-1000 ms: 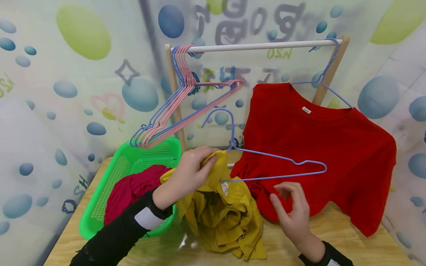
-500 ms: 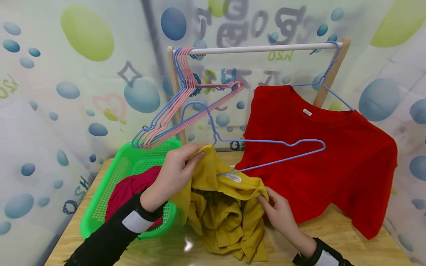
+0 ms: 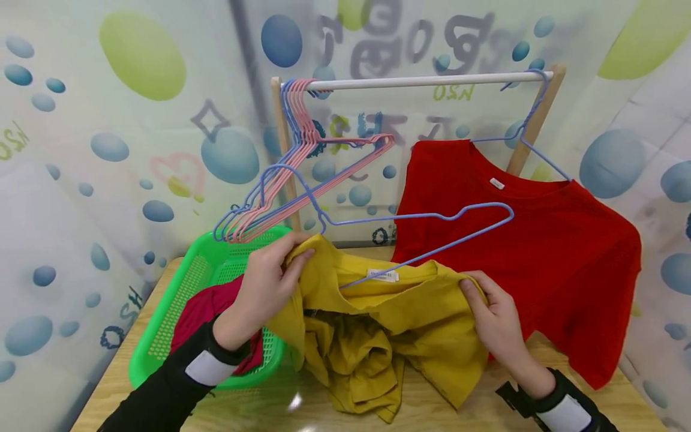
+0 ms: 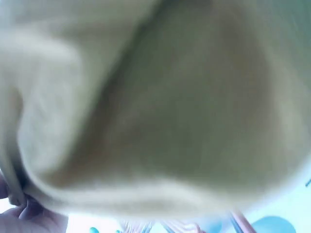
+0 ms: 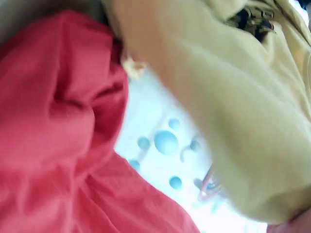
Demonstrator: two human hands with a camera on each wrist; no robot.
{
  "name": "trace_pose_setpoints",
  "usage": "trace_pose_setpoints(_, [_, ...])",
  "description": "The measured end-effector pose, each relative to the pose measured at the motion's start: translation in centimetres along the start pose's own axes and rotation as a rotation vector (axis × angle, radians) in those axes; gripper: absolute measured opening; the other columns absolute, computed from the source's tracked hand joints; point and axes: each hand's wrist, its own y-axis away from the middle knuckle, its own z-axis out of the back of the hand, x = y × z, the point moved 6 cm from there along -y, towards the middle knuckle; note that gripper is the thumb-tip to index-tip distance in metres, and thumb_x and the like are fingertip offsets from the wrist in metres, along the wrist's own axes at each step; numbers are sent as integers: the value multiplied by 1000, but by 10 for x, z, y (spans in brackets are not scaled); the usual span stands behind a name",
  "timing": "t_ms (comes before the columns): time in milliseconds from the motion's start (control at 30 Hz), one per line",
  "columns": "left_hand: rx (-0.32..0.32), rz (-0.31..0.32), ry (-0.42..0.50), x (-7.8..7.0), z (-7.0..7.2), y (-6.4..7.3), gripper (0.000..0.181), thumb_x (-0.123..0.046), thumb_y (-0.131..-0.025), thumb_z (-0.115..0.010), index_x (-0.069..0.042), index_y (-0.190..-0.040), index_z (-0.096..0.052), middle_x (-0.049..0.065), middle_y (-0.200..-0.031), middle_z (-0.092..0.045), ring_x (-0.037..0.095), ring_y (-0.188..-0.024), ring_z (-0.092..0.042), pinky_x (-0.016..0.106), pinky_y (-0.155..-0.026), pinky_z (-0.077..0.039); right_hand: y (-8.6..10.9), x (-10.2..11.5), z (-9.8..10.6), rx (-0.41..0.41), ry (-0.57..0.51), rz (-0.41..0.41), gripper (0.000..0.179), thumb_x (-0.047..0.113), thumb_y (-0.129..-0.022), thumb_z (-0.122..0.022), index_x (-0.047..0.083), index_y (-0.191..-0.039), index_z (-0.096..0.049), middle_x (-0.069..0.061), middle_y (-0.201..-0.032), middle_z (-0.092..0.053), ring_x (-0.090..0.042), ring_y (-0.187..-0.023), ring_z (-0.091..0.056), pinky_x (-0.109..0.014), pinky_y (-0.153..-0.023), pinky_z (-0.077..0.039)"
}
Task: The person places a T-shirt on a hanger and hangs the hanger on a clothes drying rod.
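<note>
A yellow shirt point(image 3: 378, 336) hangs bunched between both hands, its neckline spread wide with a white label at the back collar. My left hand point(image 3: 264, 285) pinches the collar's left side, close to the neck of a blue wire hanger point(image 3: 421, 216). The hanger's left arm is hidden inside the shirt; its right arm sticks up out of the neckline. My right hand point(image 3: 496, 321) pinches the shirt at its right shoulder. Blurred yellow cloth point(image 4: 184, 107) fills most of the left wrist view. In the right wrist view the yellow shirt point(image 5: 243, 111) lies beside the red one.
A red shirt point(image 3: 518, 240) hangs on a blue hanger at the right end of a white rail point(image 3: 421, 81). Several pink and blue hangers point(image 3: 302, 144) hang at its left end. A green basket point(image 3: 162, 312) with a crimson garment point(image 3: 205, 309) stands on the wooden table point(image 3: 259, 408).
My right hand has come up from empty, taken hold of the yellow shirt and drawn it rightward, spreading the neckline. My left hand and the hanger's hook have shifted left; its right arm has tilted upward.
</note>
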Motion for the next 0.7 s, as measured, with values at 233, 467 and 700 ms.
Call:
trace_pose_setpoints(233, [9, -91, -114, 3, -1, 8, 15, -3, -88, -65, -2, -103, -64, 8, -89, -68, 13, -67, -62, 23, -56, -49, -12, 5, 27, -112, -20, 9, 15, -1, -96, -50, -5, -100, -64, 14, -83, -63, -5, -61, -57, -17, -52, -45])
trace_pose_setpoints(467, [44, -124, -150, 9, -10, 22, 13, 1, -85, -67, -1, -96, -60, 8, -79, -65, 13, -62, -57, 21, -52, -44, -18, 5, 44, -190, -21, -34, 15, 0, -95, -52, -7, -97, -65, 11, -78, -63, -5, -58, -55, -16, -51, -45])
trace_pose_setpoints(700, [78, -153, -171, 13, -16, 30, 15, 1, -84, -67, -3, -88, -54, 0, -66, -46, 7, -57, -37, 16, -50, -32, -20, 8, 58, -259, -24, -1, 14, -3, -93, -52, -5, -94, -66, 11, -76, -62, -5, -57, -52, -14, -51, -42])
